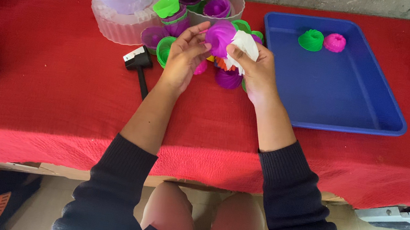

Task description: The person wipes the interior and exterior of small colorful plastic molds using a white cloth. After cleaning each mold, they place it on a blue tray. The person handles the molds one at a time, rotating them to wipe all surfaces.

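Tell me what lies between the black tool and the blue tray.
In the head view, a heap of small moulds, with both hands above it: left hand, right hand.

The left hand [184, 56] grips a purple fluted mould [219, 37], fingers curled around its rim. Touching that mould from the right, the right hand [256, 71] presses a white cloth [245, 47], possibly a tissue, against it. Just beneath both grips lies a heap of coloured moulds [226, 75].
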